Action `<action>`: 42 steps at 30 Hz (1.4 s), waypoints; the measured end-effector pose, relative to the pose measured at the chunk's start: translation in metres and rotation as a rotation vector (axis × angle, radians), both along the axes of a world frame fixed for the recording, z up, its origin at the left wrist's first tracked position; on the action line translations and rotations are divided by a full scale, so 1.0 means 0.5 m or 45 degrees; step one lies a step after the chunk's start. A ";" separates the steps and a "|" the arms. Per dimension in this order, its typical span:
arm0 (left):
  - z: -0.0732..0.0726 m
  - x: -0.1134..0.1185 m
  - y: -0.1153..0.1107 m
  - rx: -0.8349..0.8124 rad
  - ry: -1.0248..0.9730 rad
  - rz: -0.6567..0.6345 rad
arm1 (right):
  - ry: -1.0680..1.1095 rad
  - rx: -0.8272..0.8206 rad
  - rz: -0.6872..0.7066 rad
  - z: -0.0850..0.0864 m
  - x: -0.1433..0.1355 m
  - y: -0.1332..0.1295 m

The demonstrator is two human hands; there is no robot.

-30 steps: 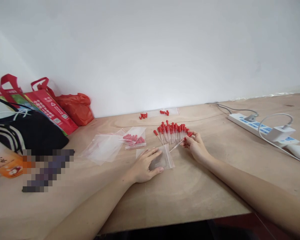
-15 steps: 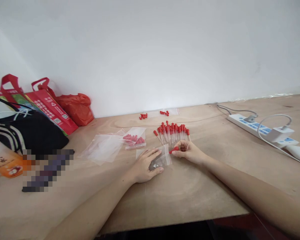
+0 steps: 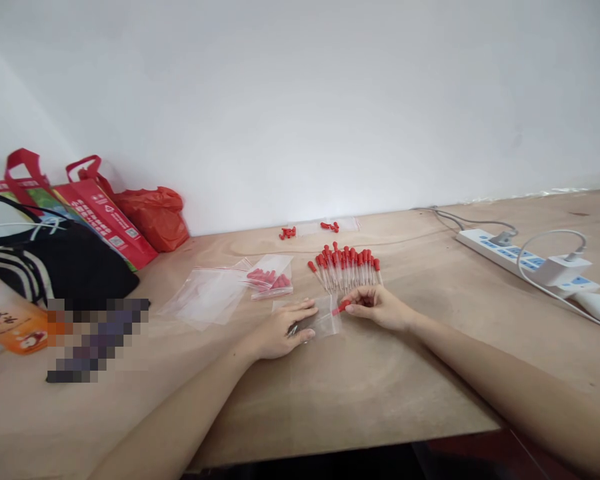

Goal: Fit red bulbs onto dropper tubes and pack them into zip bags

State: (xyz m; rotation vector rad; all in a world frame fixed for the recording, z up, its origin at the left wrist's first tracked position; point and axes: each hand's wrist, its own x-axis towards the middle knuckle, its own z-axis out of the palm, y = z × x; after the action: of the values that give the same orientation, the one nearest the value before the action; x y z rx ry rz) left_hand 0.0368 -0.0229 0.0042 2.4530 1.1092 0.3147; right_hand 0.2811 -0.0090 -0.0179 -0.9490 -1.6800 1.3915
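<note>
My left hand (image 3: 285, 330) lies with its fingers stretched out over a small clear zip bag (image 3: 325, 325) on the table, pressing it down. At the bag's right end, my right hand (image 3: 377, 308) pinches the red bulb of a dropper (image 3: 342, 307). The dropper's clear stem points left at the bag's mouth; its tip is hard to make out. Just behind the bag, a fanned-out group of red-bulbed droppers (image 3: 347, 263) rests on the table, bulbs pointing away. To the left lie a bag of red bulbs (image 3: 267, 278) and flat clear zip bags (image 3: 205, 297).
Loose red bulbs (image 3: 288, 233) and another clear bag (image 3: 347, 225) lie near the wall. A white power strip (image 3: 510, 260) with plugs and cables is on the right. Shopping bags (image 3: 105, 220) and a black bag (image 3: 80, 267) stand on the left.
My left hand has slid a little left along the bag. My right hand has moved slightly left and down, bringing the dropper's red bulb to the bag's edge.
</note>
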 end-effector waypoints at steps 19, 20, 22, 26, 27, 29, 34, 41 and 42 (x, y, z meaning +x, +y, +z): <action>0.006 -0.017 0.012 -0.048 -0.045 -0.034 | 0.200 -0.068 0.195 -0.007 -0.025 0.002; 0.010 -0.025 0.013 -0.059 -0.039 -0.055 | 0.175 -0.067 0.189 -0.009 -0.021 0.007; 0.014 -0.040 0.012 -0.050 -0.027 -0.091 | 0.091 -0.055 0.199 -0.011 -0.014 0.015; 0.015 -0.047 0.003 -0.005 0.004 -0.116 | -0.117 0.135 0.233 -0.009 -0.007 0.019; 0.015 -0.045 0.002 0.003 0.010 -0.129 | -0.156 0.209 0.224 -0.007 -0.007 0.018; 0.014 -0.040 0.002 0.019 0.018 -0.169 | -0.252 0.373 0.202 -0.004 -0.009 0.013; 0.001 -0.041 0.014 0.107 -0.045 -0.227 | -0.497 0.588 0.167 0.000 0.003 0.009; -0.009 -0.052 0.012 0.121 -0.202 -0.126 | -0.855 0.490 -0.632 0.035 0.039 0.117; -0.006 -0.053 0.010 0.087 -0.193 -0.121 | -0.900 0.485 -0.699 0.044 0.036 0.139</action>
State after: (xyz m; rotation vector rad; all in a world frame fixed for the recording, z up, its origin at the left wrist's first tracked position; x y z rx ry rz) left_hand 0.0102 -0.0180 0.0010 2.4847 0.9302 0.5080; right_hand 0.2991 0.0603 0.0039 -1.6222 -1.8624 0.3585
